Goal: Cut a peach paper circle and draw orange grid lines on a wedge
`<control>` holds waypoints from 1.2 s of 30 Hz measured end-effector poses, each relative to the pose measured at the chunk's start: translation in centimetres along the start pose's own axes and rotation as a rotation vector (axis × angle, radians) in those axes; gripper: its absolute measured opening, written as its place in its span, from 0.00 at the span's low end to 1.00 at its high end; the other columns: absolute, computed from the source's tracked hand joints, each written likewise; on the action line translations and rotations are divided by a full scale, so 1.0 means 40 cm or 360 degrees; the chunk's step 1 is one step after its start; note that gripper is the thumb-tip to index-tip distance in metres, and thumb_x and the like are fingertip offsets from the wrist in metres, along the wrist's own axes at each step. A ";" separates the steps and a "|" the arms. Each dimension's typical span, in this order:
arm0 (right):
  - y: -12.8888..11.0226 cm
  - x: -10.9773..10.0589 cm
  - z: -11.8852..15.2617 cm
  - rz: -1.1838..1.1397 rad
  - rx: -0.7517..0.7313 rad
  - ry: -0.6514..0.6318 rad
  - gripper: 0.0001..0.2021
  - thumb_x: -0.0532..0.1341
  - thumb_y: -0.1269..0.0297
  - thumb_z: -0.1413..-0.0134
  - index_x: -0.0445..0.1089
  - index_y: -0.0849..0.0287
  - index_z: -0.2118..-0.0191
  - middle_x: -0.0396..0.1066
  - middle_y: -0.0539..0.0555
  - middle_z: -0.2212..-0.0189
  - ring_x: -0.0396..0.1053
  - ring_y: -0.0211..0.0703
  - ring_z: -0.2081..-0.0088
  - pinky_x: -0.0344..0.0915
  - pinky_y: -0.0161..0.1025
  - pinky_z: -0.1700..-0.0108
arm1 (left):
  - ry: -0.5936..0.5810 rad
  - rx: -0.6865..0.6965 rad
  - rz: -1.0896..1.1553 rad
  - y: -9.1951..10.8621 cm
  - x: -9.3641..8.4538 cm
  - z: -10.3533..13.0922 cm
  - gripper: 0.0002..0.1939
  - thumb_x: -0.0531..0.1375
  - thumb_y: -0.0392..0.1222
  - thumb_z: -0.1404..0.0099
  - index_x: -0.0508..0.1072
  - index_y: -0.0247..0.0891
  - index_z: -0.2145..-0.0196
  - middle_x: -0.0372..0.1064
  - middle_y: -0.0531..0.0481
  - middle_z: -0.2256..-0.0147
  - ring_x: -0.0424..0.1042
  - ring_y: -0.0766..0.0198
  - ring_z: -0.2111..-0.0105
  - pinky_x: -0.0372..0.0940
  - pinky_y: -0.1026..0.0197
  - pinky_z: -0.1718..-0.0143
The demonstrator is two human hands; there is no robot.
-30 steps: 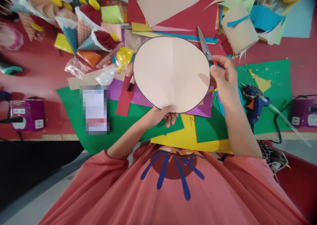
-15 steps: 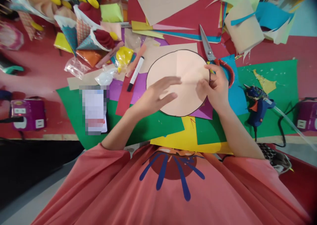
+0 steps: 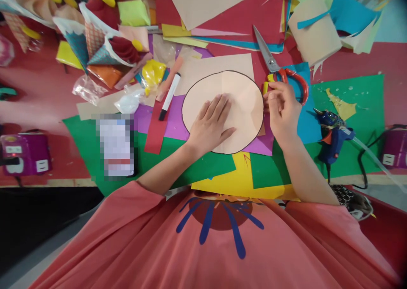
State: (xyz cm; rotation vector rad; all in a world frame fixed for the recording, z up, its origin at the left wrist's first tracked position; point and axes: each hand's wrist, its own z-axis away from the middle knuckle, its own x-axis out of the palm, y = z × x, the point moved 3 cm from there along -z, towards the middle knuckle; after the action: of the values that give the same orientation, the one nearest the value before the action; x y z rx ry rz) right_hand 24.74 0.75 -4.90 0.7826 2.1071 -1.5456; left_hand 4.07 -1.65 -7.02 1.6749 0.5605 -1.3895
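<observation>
A round cream paper disc (image 3: 241, 85) with a dark outline and faint fold creases lies on coloured sheets. My left hand (image 3: 213, 121) rests flat on it, fingers spread over its middle. Just at the disc's right edge is my right hand (image 3: 282, 111), its fingers curled and thumb drawn in. Whatever may be between those fingertips is hidden. A small yellow piece (image 3: 269, 80) shows beside them. Large scissors (image 3: 271, 63) with red handles lie behind the right hand, blades pointing away. Left of the disc, a black-and-white marker (image 3: 170, 96) lies across a red paper strip (image 3: 155, 138).
A blue glue gun (image 3: 335, 143) with its cord lies at right on green paper (image 3: 369, 111). A phone (image 3: 116, 145) with a blurred screen lies at left. Cone-shaped crafts (image 3: 95, 34) and packets fill the back left. Stacked coloured paper (image 3: 219, 9) lies at the back.
My left hand has come down flat onto the disc. My right hand has moved slightly right, off the disc's edge. The disc lies flatter and a little lower left in view.
</observation>
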 end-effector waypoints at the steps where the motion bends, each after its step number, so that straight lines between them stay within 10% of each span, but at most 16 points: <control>1: 0.009 0.001 -0.001 -0.0003 0.0019 0.0016 0.14 0.51 0.55 0.34 0.65 0.50 0.48 0.74 0.56 0.60 0.74 0.44 0.67 0.71 0.41 0.70 | 0.0001 0.0001 -0.0001 0.001 0.001 0.001 0.37 0.45 0.59 0.28 0.49 0.27 0.33 0.44 0.33 0.32 0.43 0.48 0.31 0.40 0.45 0.31; 8: 0.027 0.003 -0.007 0.0066 -0.0108 0.0103 0.14 0.52 0.54 0.35 0.66 0.50 0.50 0.72 0.56 0.60 0.74 0.49 0.57 0.72 0.47 0.63 | -0.0001 -0.0003 -0.0001 0.005 0.003 0.005 0.36 0.47 0.56 0.28 0.49 0.27 0.33 0.44 0.33 0.32 0.44 0.47 0.31 0.41 0.44 0.32; 24: -0.012 0.004 0.006 -0.0155 -0.0096 0.0010 0.16 0.50 0.51 0.33 0.71 0.52 0.59 0.75 0.51 0.69 0.75 0.40 0.68 0.73 0.40 0.64 | 0.0058 0.0013 0.0038 0.005 -0.001 0.012 0.34 0.49 0.56 0.29 0.54 0.29 0.34 0.48 0.34 0.33 0.47 0.48 0.32 0.44 0.45 0.32; 36: -0.079 0.018 0.009 0.0069 -0.0384 -0.0603 0.14 0.50 0.58 0.33 0.71 0.53 0.54 0.76 0.56 0.56 0.72 0.50 0.50 0.68 0.53 0.46 | 0.0054 0.0009 0.0391 0.000 -0.015 0.014 0.22 0.49 0.46 0.28 0.63 0.35 0.41 0.57 0.38 0.36 0.54 0.52 0.34 0.49 0.44 0.33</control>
State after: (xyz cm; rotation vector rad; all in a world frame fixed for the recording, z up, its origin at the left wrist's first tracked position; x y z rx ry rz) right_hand 22.15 -0.17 -3.17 0.4103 1.9294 -1.2682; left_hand 3.59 -2.02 -6.44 1.7111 0.3559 -1.1881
